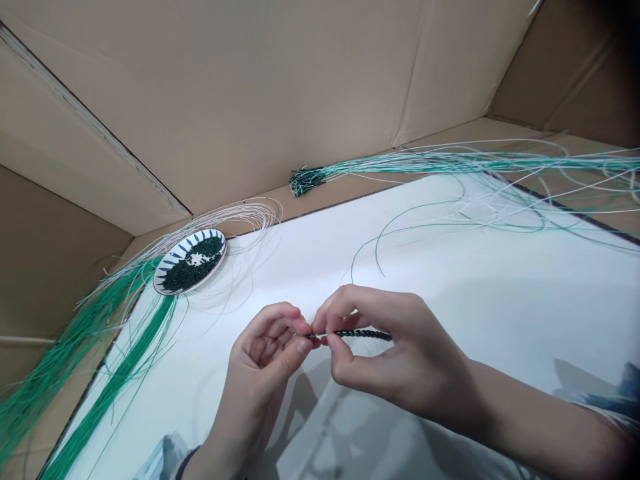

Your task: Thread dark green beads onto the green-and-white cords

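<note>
Strand [363, 333], right of the dish [173, 256] and nearer me: my left hand [263, 363] has thumb and fingers clamped on its tip, my right hand [415, 353] pinches just beside. I judge that close grips and light, even tension best steady the pale stretch between.

White tabletop [480, 287], patterned dish [169, 260], green strands [120, 380]

There is one camera, and it sits on the person's head. It looks forward and down over the white table [500, 300], close to the hands, and its view reaches the cardboard wall [300, 100] behind.
</note>
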A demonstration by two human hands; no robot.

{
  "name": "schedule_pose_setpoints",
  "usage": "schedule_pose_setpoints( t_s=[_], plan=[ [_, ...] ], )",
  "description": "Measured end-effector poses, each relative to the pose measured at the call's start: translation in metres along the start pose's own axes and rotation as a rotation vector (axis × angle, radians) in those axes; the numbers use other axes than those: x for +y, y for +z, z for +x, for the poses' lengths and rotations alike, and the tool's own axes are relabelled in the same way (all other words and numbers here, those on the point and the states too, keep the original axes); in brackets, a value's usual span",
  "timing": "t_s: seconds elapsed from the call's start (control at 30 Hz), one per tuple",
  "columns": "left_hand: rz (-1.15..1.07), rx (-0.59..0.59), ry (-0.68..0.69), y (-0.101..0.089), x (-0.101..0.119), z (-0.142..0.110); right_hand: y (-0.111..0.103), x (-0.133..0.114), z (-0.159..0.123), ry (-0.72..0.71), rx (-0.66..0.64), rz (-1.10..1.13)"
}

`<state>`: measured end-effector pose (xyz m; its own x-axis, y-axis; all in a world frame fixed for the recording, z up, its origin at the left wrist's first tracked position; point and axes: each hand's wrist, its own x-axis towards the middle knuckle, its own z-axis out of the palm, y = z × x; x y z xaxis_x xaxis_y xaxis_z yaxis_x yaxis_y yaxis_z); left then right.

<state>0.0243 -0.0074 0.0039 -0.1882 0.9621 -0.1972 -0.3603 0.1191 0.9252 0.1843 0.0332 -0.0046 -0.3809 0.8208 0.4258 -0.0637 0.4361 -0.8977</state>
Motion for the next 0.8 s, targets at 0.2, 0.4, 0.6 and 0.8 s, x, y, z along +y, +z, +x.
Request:
schedule_pose_setpoints(
  t_s=[0.2,0.4,0.6,0.8],
  plan=[
    [-0.003,-0.001,-0.001,-0.0001,-0.0001,0.0002,-0.0005,0.0004,0.0004,-0.001,-0.013,-0.003],
    [-0.016,0.005,-0.019,0.0001,0.0003,0.0004,-0.001,-0.0013,0.0003,-0.016,-0.01,-0.003],
    [-0.039,0.008,-0.04,0.0008,0.0006,0.0001,0.0009,-0.0006,0.0004,-0.051,0.015,-0.006],
    [-0.044,0.019,-0.066,0.0005,0.0006,0.0001,0.0001,-0.0003,0.0,-0.047,0.009,-0.013]
  ],
)
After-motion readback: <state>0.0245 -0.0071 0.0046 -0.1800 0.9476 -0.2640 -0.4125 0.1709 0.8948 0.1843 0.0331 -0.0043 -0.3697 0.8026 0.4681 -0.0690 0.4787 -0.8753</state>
